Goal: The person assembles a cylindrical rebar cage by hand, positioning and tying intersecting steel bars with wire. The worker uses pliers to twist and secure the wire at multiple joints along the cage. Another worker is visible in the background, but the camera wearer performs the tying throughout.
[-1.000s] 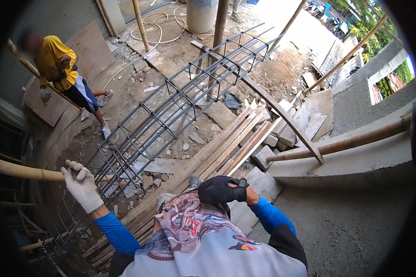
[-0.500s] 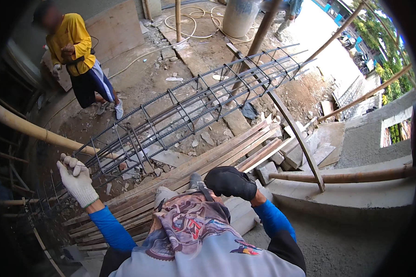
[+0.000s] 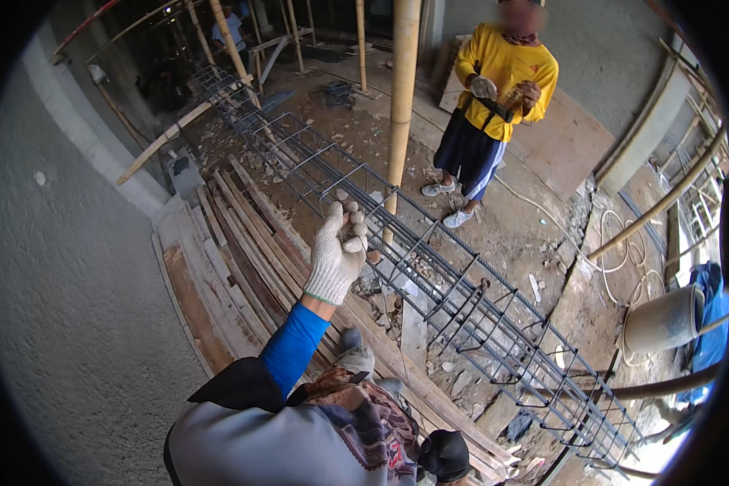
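My left hand (image 3: 338, 255), in a white knitted glove with a green-edged cuff, is raised at the near side of a long rebar cage (image 3: 429, 235). Its fingers are curled in toward the thumb. What they hold, if anything, is too small to make out. At the lower edge my right hand (image 3: 445, 455), in a black glove, is low beside my shirt and closed. Whatever it may grip is hidden. The cage, made of ribbed bars with square stirrups, runs from the far left to the lower right.
A person in a yellow shirt (image 3: 506, 73) stands beyond the cage, hands together. A bamboo post (image 3: 402, 105) rises behind it. Planks (image 3: 243, 235) are stacked by my feet, along a rough grey wall (image 3: 81, 300). A drum (image 3: 662, 320) and a coiled hose (image 3: 624, 243) are at the right.
My view has swung left, so the cage, the person and the drum appear farther right. The left hand stays raised and curled; the right now shows only at the lower edge.
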The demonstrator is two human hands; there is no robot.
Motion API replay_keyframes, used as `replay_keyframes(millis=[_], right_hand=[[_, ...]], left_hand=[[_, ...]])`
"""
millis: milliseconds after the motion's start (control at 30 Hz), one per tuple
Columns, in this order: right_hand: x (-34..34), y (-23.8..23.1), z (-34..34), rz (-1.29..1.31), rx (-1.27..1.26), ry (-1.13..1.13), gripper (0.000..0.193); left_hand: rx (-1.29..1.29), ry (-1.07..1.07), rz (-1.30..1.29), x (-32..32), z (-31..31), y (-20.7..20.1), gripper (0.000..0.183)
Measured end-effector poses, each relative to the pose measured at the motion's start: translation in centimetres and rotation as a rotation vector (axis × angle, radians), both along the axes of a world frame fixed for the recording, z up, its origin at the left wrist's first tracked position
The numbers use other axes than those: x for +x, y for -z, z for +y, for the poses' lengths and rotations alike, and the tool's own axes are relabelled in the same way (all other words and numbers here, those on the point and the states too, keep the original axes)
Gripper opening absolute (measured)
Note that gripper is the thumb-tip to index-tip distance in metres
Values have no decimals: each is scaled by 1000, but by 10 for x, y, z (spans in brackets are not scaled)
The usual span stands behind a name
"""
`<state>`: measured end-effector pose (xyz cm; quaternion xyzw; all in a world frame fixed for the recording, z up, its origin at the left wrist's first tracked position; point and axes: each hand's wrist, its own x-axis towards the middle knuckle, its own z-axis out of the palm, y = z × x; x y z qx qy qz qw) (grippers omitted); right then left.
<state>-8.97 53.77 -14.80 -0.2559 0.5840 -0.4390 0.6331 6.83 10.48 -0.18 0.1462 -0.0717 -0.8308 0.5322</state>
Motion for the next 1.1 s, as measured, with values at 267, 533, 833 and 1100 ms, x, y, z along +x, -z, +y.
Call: replay_keyframes(millis=[267, 533, 833, 1100], right_hand=[[-40, 12, -14, -128, 85, -154, 41], [-77, -8, -22, -289, 99, -173, 50], [-39, 1, -68, -289, -75, -341, 52], [-28, 26, -103, 949, -288, 205, 51]], left_hand=[[-110, -249, -40, 79, 10, -3, 33], [57, -289, -152, 115, 36, -5, 40], [24, -317, -363, 134, 19, -9, 43], [260, -76, -541, 98, -37, 62, 41]])
